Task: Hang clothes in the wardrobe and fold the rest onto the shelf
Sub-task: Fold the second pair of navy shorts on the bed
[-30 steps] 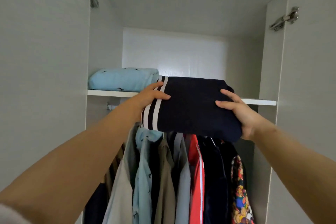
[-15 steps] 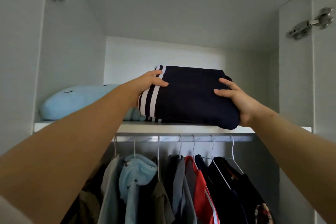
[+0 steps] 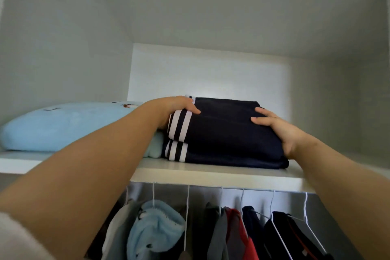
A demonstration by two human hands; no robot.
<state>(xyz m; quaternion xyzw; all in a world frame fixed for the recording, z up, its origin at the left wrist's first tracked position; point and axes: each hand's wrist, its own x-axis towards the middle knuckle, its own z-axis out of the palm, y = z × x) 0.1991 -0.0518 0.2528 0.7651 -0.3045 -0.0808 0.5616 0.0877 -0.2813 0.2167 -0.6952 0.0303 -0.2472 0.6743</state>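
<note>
On the shelf (image 3: 211, 173), at 3 o'clock of the blue bundle (image 3: 63, 126), folded navy garment (image 3: 228, 133) lies flat, left hand (image 3: 175, 105) and right hand (image 3: 280, 131) fingers (image 3: 261, 112) grasping its 9 and 3 o'clock edges; slide back squarely, let go without disturbing folds.

Both arms are stretched up and forward, closing in on the folded navy garment (image 3: 228, 133). My left hand (image 3: 177, 105) grips its striped left end, thumb laid across the top, fingers tucked out of sight. My right hand (image 3: 280, 133) clasps its right edge, thumb and forefinger flat on top, other fingers hidden.
</note>
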